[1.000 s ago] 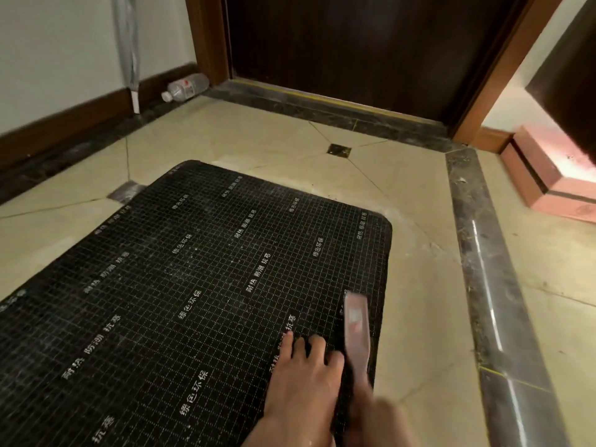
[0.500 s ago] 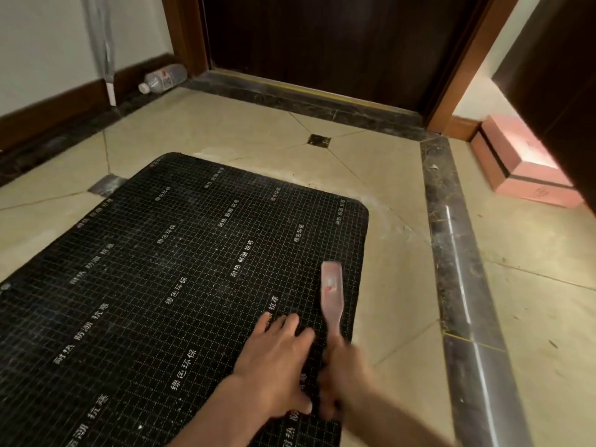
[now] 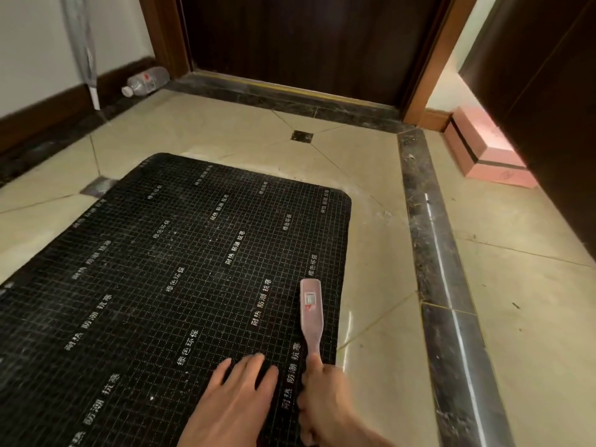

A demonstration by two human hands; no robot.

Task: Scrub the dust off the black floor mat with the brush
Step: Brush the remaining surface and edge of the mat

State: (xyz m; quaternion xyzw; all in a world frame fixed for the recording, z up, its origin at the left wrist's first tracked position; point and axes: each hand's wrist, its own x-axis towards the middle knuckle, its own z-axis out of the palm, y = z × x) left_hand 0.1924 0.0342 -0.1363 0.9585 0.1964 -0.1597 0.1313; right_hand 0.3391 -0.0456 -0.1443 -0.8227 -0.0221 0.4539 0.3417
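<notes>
pink plastic, pale and translucent, fills the right hand (image 3: 325, 401): the fingers curl round the narrow handle of the brush (image 3: 311, 312) and the thumb lies along the top of it, pointing up the shaft. the brush head reaches away from the hand, lying over the black floor mat (image 3: 167, 285) close to the mat's right edge, with a small label on its back. whether the bristles touch the mat cannot be told from above.

just beside it, the left hand (image 3: 237, 404) lies flat on the mat, fingers straight and close together, palm down, pressing on the surface; a narrow strip of mat shows between the two hands.

the mat is marked with a fine pale grid and rows of white printed characters, and light dust speckles it. it lies on the beige tiled floor (image 3: 225, 130), its rounded far corner near a pale dusty smear on the tile.

a dark marble strip (image 3: 438, 259) runs along the floor to the right. beyond it, a pink box (image 3: 483, 153) sits by an open doorway. ahead stands a dark wooden door (image 3: 306, 43). at the far left, a clear plastic bottle (image 3: 146, 80) lies on its side by the skirting, near a folded umbrella (image 3: 82, 43) propped against the wall.
</notes>
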